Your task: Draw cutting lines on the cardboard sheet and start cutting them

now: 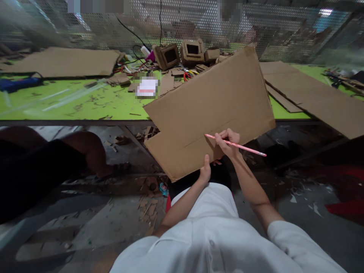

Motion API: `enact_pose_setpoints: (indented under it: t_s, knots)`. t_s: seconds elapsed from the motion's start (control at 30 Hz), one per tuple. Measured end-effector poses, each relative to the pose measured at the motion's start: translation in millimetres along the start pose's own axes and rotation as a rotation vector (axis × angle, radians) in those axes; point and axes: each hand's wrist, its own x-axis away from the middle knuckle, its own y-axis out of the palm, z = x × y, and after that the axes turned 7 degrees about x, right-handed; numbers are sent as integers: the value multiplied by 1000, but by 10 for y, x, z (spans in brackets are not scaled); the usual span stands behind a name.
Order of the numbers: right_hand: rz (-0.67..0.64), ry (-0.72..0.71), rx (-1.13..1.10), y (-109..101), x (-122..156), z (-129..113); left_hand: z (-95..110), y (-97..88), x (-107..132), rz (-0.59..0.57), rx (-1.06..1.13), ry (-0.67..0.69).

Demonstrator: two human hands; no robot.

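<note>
A large sheet of brown cardboard (216, 98) leans from my lap onto the front edge of the green table, with a notch cut in its left side. Faint dark lines run across its lower half. My right hand (229, 141) is closed around a pink pencil (244, 147), whose tip touches the cardboard near one of these lines. At the sheet's lower edge, my left hand (206, 170) grips the cardboard, thumb on top and the other fingers mostly hidden beneath.
Small cardboard boxes (192, 52), scraps and tools crowd the back of the green table (93, 104). More cardboard sheets (315, 93) lie to the right, another (65, 62) at the left. A blue tool (19, 84) rests far left. A person's leg (89, 149) shows at left.
</note>
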Motion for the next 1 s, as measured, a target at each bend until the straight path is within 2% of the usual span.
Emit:
enact_pose_setpoints:
  t_s: [0.67, 1.0]
  knots:
    - [-34, 43, -26, 7, 1, 26, 86, 39, 41, 12, -7, -7]
    - [-22, 42, -41, 8, -1, 26, -10, -9, -8, -1, 26, 12]
